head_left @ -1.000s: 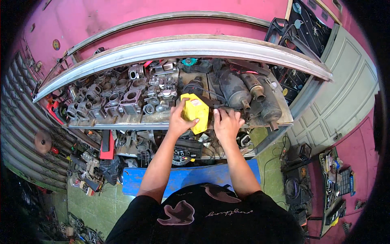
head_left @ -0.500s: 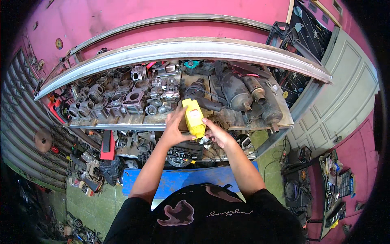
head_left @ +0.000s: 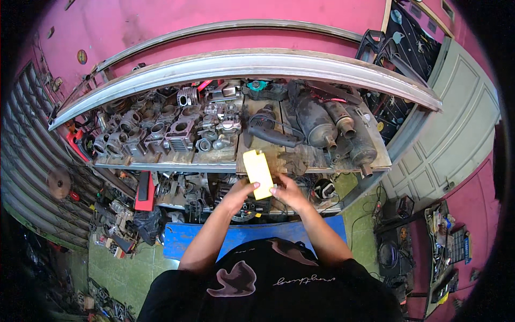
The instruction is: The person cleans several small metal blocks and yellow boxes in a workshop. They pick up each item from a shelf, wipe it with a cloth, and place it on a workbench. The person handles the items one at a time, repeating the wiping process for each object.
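Observation:
A yellow oblong container is held upright between my two hands, over the front edge of the shelf; bright light washes out its face, and I cannot tell whether it is a bottle or a box. On its lower left side my left hand is closed, the thumb lying across the front. My right hand grips the lower right side, with the thumb at the bottom corner. Just beyond the container a dark power drill lies on the wooden shelf.
Metal engine cylinders crowd the shelf's left half. Blackened exhaust mufflers lie at its right. A silver rail spans the shelf's back. Below are more metal parts, a blue bench close to me, and a red case.
The yellow container has come down and nearer to me, and its bare face now shows. My left hand has shifted from its upper side to its lower side.

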